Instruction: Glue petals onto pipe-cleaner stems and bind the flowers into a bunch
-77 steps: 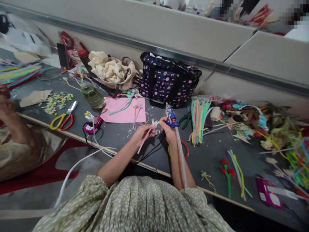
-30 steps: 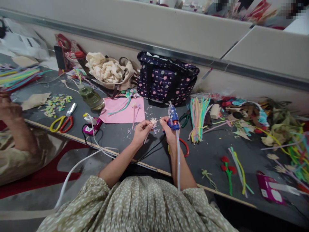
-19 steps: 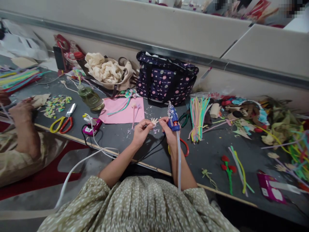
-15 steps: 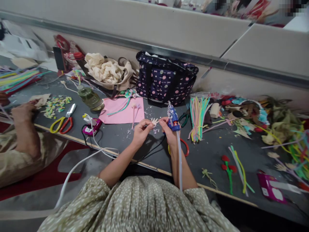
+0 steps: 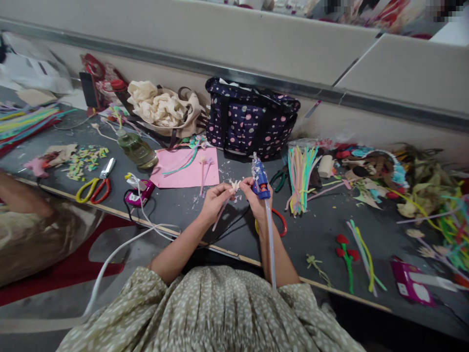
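Over the dark table's (image 5: 315,244) near side, left hand (image 5: 212,203) pinches the small cream flower (image 5: 235,186), its lilac stem (image 5: 219,217) now come into view; right hand (image 5: 255,199) clasps blue plastic glue gun (image 5: 260,181), fingertips at the flower.

Pink paper (image 5: 176,181) is laid on the dark table (image 5: 311,244) beside a bottle (image 5: 138,150). A bag (image 5: 251,120), scissors (image 5: 97,185) and bright sticks (image 5: 302,181) are spread there too.

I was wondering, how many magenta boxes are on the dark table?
2: one box between the open scissors and pink sheet; another at the far right. Clutter may hide more.
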A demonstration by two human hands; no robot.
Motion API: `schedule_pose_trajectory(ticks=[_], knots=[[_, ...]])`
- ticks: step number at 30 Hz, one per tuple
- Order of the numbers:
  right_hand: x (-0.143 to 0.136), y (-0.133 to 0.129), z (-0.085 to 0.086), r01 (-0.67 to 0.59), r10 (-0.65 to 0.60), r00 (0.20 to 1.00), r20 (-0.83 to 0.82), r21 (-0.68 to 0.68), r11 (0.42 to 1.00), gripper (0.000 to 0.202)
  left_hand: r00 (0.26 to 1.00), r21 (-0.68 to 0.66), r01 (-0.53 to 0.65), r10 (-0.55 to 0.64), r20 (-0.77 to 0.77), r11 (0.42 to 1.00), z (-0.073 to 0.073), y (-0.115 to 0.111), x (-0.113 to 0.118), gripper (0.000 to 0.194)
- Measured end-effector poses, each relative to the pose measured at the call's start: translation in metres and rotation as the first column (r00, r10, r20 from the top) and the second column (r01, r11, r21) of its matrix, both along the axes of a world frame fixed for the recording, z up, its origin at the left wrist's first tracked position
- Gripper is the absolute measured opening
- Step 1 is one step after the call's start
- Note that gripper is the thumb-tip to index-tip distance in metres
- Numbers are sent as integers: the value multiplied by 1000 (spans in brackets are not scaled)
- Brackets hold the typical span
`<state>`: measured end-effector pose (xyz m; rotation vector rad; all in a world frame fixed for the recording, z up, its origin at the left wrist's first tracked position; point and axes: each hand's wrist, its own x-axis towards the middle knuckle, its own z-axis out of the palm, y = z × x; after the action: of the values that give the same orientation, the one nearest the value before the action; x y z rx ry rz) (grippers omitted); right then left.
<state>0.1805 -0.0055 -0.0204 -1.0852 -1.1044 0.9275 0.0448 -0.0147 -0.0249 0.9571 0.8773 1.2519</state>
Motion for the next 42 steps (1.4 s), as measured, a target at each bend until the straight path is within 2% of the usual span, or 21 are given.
schedule_pose_trajectory(ticks=[7, 21, 28, 31, 39, 42], knots=[[-4, -1, 2, 79, -79, 997, 19, -6, 997, 28, 999, -95, 23, -18, 48, 995, 0, 0, 2, 23], [-5, -3, 5, 58, -58, 998, -13, -8, 998, 27, 999, -78, 31, -29, 32, 996, -2, 1, 2, 24], [-5, -5, 7, 84, -84, 996, -6, 3, 996, 29, 1000, -32, -1, 1, -5, 1000, -6, 3, 2, 29], [-2, -6, 7, 102, -104, 993, -58, -41, 994, 30, 998, -20, -47, 46, -32, 999, -6, 4, 0, 31], [3, -9, -2, 53, -67, 990, -121, -109, 993, 29, 982, 128, -118, 135, -132, 985, -1, 5, -4, 26], [2, -11, -1, 37, -50, 992, -114, -114, 993, 27, 979, 137, -122, 142, -146, 983, 1, 5, -5, 25]])
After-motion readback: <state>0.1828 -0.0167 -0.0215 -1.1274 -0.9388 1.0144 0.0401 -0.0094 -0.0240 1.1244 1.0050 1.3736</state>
